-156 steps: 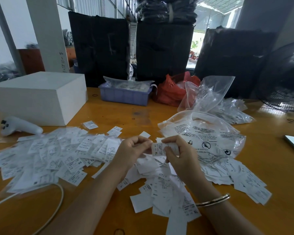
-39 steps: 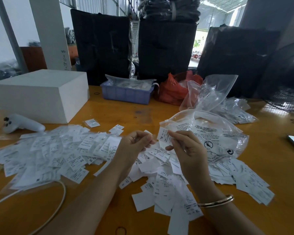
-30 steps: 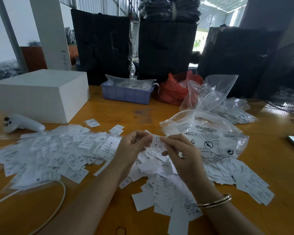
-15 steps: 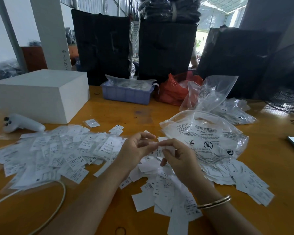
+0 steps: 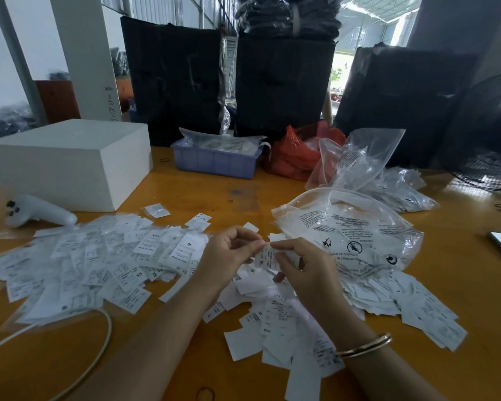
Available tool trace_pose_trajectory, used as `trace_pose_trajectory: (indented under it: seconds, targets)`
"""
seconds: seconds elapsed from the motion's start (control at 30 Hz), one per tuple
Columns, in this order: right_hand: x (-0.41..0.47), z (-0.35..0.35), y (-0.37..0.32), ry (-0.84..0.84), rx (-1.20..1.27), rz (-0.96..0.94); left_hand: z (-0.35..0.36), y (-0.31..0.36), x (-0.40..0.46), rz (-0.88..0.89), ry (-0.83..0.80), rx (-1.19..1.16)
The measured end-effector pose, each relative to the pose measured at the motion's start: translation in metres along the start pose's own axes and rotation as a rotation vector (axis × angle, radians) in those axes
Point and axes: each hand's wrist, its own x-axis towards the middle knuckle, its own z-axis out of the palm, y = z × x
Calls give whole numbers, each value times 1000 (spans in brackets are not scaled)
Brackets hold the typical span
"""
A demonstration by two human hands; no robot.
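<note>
A small white XL size label (image 5: 266,257) hangs between my two hands above the wooden table (image 5: 203,195). My left hand (image 5: 229,256) pinches its top left corner with curled fingers. My right hand (image 5: 304,270) pinches the top right edge, thumb and forefinger together. Under the hands lies a loose heap of white labels (image 5: 281,316). A wider spread of labels in clear sleeves (image 5: 93,261) covers the table to the left. A large clear printed plastic bag (image 5: 350,233) lies just right of my hands.
A white box (image 5: 70,160) and a white controller (image 5: 38,211) sit at the left. A blue tray (image 5: 214,160), a red bag (image 5: 295,157) and more clear bags (image 5: 359,157) stand behind. A white cable (image 5: 99,342) curves at the front left. A fan (image 5: 492,134) is at the right.
My right hand lifted an XL label from the heap, and both hands came together on it. The label now hangs lower, turned upright between the fingertips.
</note>
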Motion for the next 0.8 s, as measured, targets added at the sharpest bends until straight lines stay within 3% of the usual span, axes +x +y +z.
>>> trace_pose_trajectory:
  seconds: [0.13, 0.47, 0.6, 0.8]
  targets:
    - [2, -1, 2, 59, 11, 58, 0, 1, 0, -22, -47, -72]
    - [2, 4, 3, 38, 40, 191, 3, -1, -1, 30, -44, 17]
    - [2, 6, 2, -22, 30, 136, 3, -1, -1, 40, -82, 57]
    - [5, 0, 5, 71, 277, 232, 2, 2, 1, -13, 34, -98]
